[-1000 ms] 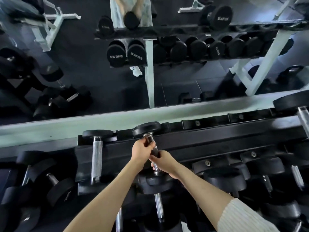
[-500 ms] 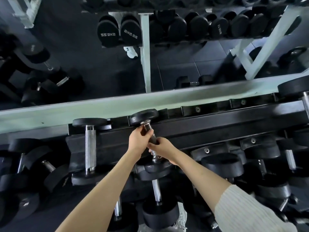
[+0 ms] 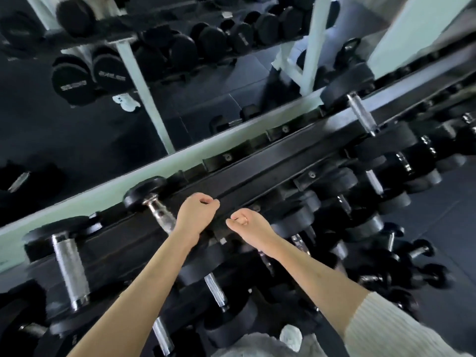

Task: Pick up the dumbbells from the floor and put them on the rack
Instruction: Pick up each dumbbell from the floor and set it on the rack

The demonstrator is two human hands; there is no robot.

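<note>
1. Head view, hands first: the left hand [image 3: 197,215] and right hand [image 3: 248,224] are both hovering over the rack [image 3: 270,161]. Fingers are curling in on both and gripping nothing at all, with a small gap sitting between the two fists.
2. The dumbbell [image 3: 158,212] is lying across the rack's top tier just left of the left hand. Its far head is resting by the back rail and its chrome handle is slanting down towards the wrist. Can't tell if the wrist is actually touching it.
3. A second dumbbell [image 3: 69,266] is sitting on the same tier further left, and a third dumbbell [image 3: 360,112] is sitting well off to the right.
4. The lower dumbbells [image 3: 365,228] are filling the tiers underneath, and some small dumbbells [image 3: 417,251] are lying on the floor [image 3: 443,202] at the right.
5. A white ribbed sleeve [image 3: 401,331] is covering the right arm near the elbow, and the mirror [image 3: 77,137] behind is reflecting another loaded rack.
</note>
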